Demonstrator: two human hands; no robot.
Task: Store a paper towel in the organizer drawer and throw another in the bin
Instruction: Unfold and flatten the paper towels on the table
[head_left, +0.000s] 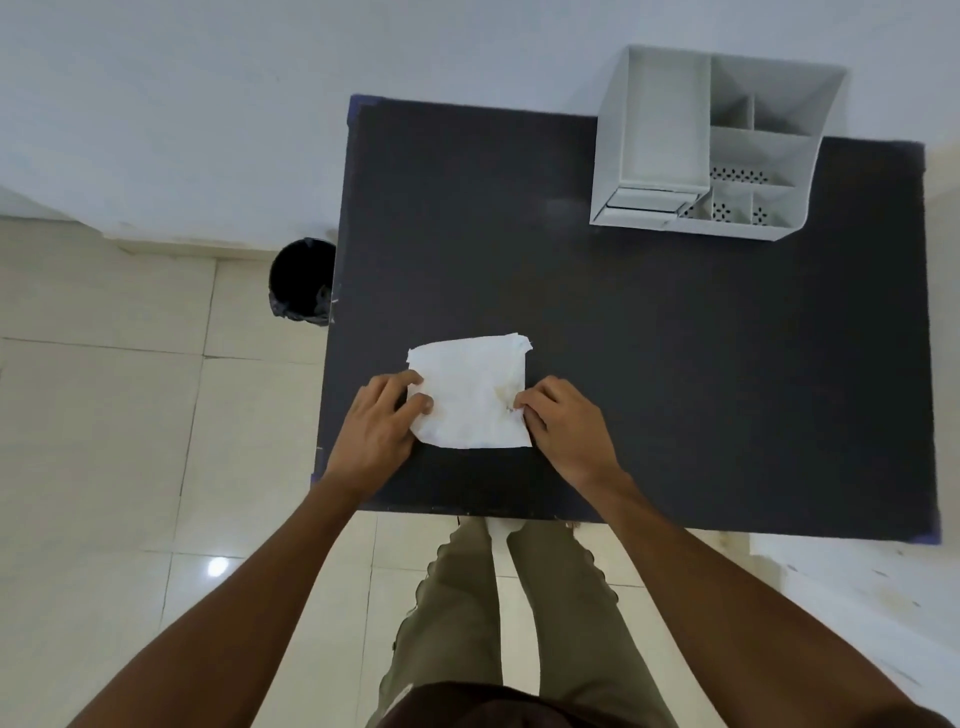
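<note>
A white paper towel (472, 395), slightly creased, lies flat on the dark table (675, 364) near its front edge. My left hand (382, 428) pinches the towel's left edge with fingers and thumb. On the towel's right edge, my right hand (563, 426) grips with curled fingers. A white desk organizer (711, 145) stands at the table's far right, with a shut drawer (644, 205) low on its front left and several open compartments. A black bin (301, 280) with a dark liner stands on the floor just left of the table.
A pale wall runs behind the table. Cream floor tiles spread to the left and below. My legs stand at the table's front edge. A white surface shows at the lower right.
</note>
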